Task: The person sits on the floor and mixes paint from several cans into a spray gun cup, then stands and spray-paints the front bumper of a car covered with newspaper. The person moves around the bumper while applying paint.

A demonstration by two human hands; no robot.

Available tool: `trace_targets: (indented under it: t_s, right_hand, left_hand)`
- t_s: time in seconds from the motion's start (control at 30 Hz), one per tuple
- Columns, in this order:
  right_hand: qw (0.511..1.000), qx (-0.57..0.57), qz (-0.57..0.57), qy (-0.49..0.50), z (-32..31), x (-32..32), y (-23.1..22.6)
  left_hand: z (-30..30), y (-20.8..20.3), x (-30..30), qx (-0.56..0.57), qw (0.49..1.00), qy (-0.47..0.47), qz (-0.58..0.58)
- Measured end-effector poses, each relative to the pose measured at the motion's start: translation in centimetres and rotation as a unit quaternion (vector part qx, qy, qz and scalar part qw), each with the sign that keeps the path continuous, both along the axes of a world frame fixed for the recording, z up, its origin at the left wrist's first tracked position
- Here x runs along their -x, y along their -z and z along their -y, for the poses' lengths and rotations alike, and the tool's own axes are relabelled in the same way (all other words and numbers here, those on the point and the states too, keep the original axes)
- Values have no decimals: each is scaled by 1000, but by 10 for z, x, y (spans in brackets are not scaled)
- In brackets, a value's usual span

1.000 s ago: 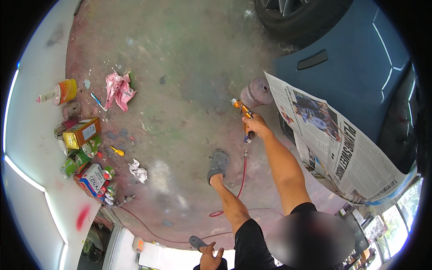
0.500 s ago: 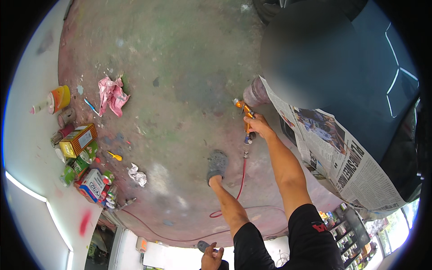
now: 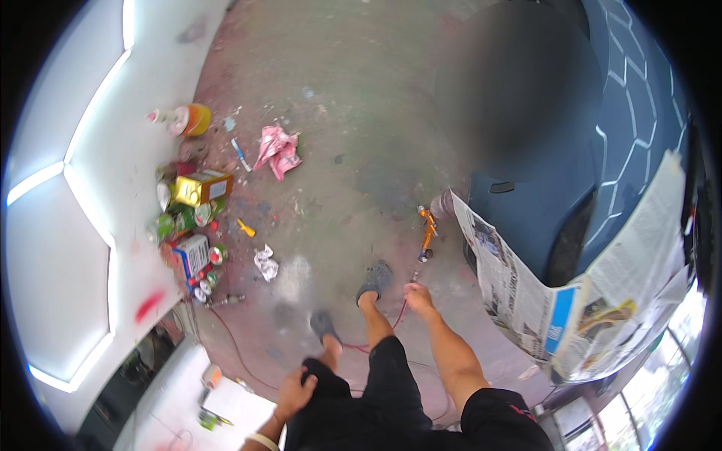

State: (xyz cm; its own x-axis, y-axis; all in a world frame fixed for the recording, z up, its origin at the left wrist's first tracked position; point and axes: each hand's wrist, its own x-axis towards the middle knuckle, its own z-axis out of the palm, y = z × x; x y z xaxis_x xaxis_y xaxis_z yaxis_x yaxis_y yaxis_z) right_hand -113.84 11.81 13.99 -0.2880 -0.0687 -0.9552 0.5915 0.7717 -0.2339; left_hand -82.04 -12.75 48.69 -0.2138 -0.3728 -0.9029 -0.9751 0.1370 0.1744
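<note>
My right hand (image 3: 420,298) is closed around the end of a red air hose (image 3: 400,314), just below its metal coupling (image 3: 414,276). Above it an orange spray gun (image 3: 427,231) leans by the grey-pink cup-shaped container (image 3: 444,204) at the car's side. A small gap seems to lie between gun and coupling; whether they are joined is not clear. My left hand (image 3: 298,391) is at my left thigh, its fingers curled in against the black shorts (image 3: 361,395). What lies inside those fingers is hidden.
A blue car panel (image 3: 519,218) edged with newspaper (image 3: 519,301) stands on the right. Paint cans (image 3: 184,222), a yellow tin (image 3: 203,188) and a yellow bottle (image 3: 194,120) line the left wall. On the floor lie a pink cloth (image 3: 277,152), crumpled paper (image 3: 265,263) and a yellow tool (image 3: 245,228).
My right hand has moved off the spray gun's grip and down to the hose. My left hand has come up to my thigh. The whole view has shifted and turned.
</note>
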Motion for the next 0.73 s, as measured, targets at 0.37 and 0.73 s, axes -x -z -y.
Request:
trace_targets:
  t_s: [0.37, 0.73]
  right_hand:
    - [924, 117, -88, -354, 106, 75, -315]
    - [985, 87, 96, 113, 289, 234, -466]
  left_hand:
    - [152, -26, 88, -143, 933, -331, -18]
    - [501, -5, 353, 82, 978, -16, -189]
